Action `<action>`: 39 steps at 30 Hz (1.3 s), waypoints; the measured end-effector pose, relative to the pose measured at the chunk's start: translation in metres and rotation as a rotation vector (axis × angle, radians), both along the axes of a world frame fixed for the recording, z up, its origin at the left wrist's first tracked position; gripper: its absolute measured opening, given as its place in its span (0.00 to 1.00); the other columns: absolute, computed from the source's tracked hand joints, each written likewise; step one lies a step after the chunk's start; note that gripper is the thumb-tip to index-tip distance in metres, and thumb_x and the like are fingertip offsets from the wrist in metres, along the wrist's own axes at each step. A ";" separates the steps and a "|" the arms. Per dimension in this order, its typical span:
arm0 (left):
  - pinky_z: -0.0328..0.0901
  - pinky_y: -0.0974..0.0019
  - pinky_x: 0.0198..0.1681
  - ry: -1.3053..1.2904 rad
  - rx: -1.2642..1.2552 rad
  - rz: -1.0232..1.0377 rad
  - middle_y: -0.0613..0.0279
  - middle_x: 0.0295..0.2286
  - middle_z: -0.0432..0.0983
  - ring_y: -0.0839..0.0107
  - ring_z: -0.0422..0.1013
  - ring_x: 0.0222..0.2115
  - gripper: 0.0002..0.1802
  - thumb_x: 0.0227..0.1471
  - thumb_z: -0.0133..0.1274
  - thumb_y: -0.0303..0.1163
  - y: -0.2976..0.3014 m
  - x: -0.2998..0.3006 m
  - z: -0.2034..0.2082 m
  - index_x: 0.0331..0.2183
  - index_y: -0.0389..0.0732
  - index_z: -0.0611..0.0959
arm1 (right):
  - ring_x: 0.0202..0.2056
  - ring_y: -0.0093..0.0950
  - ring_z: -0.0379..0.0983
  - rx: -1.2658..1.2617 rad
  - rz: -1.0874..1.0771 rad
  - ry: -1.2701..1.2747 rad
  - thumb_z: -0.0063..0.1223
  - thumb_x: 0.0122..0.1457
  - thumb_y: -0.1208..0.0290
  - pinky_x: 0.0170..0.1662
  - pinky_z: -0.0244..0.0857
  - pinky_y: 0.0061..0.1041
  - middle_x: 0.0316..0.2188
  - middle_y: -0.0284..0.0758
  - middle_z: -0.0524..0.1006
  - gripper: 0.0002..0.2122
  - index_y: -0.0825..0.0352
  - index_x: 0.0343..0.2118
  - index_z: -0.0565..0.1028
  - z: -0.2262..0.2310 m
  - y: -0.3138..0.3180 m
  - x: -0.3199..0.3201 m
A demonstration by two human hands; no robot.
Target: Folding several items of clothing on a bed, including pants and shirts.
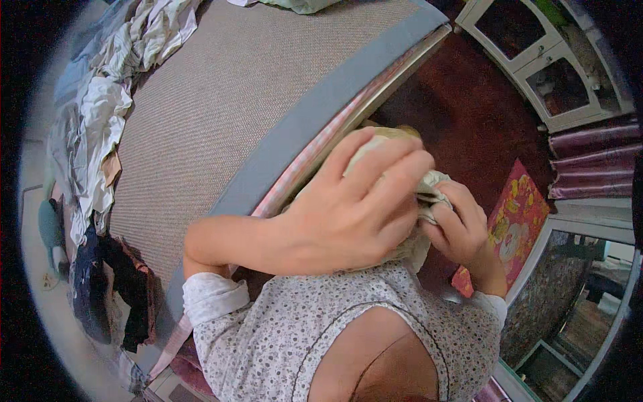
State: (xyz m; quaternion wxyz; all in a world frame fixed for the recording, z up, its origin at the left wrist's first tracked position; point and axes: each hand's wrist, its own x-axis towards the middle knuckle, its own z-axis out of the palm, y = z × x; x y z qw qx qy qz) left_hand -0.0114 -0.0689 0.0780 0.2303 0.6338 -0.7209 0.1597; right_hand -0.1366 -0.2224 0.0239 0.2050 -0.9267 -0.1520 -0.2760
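Observation:
A pale cream-green piece of cloth (429, 184) is bunched up in front of my chest, beside the edge of the bed. My left hand (365, 194) reaches across it with bent fingers, its back covering much of the fabric. To its right, my right hand (462, 224) pinches a gathered fold of the same cloth between thumb and fingers. The fingertips of the left hand are partly hidden, and the cloth's full shape does not show.
A bed with a woven mat (221, 87) and grey border fills the left. Crumpled clothes (107, 114) line its far-left side. At right are a dark red floor (455, 100), a red patterned mat (512, 221), a white cabinet (536, 53) and a glass-fronted unit (569, 301).

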 end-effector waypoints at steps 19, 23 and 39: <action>0.59 0.66 0.31 0.346 0.422 0.097 0.56 0.31 0.65 0.65 0.64 0.30 0.09 0.34 0.51 0.29 0.029 0.029 -0.005 0.15 0.34 0.71 | 0.25 0.35 0.66 -0.043 0.019 -0.062 0.54 0.32 0.75 0.27 0.64 0.28 0.25 0.40 0.66 0.10 0.67 0.19 0.65 0.000 -0.003 0.000; 0.61 0.68 0.21 0.444 0.199 0.051 0.57 0.25 0.66 0.65 0.65 0.20 0.09 0.36 0.52 0.27 0.033 0.024 -0.016 0.15 0.35 0.69 | 0.25 0.35 0.67 0.084 0.058 -0.083 0.55 0.29 0.75 0.27 0.65 0.28 0.25 0.39 0.66 0.10 0.67 0.13 0.64 -0.003 -0.004 0.002; 0.56 0.59 0.42 0.613 -0.106 -0.208 0.43 0.41 0.50 0.53 0.57 0.40 0.24 0.34 0.50 0.49 0.043 0.002 -0.056 0.30 0.40 0.74 | 0.20 0.30 0.65 0.241 -0.295 -0.126 0.56 0.28 0.77 0.20 0.61 0.23 0.21 0.37 0.65 0.11 0.66 0.13 0.64 -0.003 0.005 0.007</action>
